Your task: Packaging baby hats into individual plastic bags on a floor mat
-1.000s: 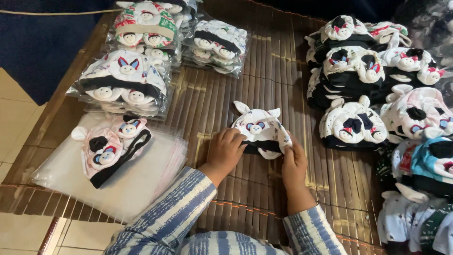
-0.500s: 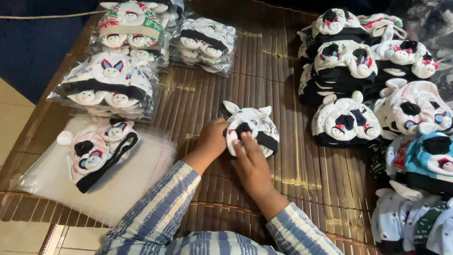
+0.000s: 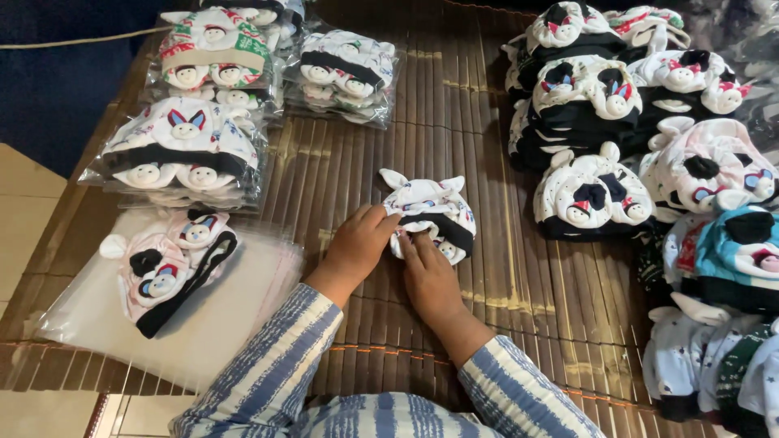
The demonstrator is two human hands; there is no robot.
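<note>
both hands on one small white baby hat (image 3: 430, 212) mid-mat: left hand (image 3: 357, 243) pinches its near edge with curled fingers, right hand (image 3: 430, 276) presses flat, fingers spread, gripping nothing. bagged stacks (image 3: 187, 154) sit at the far left corner, a pink hat (image 3: 166, 264) lies on clear bags (image 3: 203, 316), and loose hats (image 3: 592, 191) pile up along the right edge, so plenty looks unpacked.

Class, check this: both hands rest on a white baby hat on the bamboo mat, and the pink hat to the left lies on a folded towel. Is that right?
Not quite. In the head view the left hand and right hand do rest on the white baby hat on the bamboo mat, but the pink hat lies on clear plastic bags, not on a towel.
</note>
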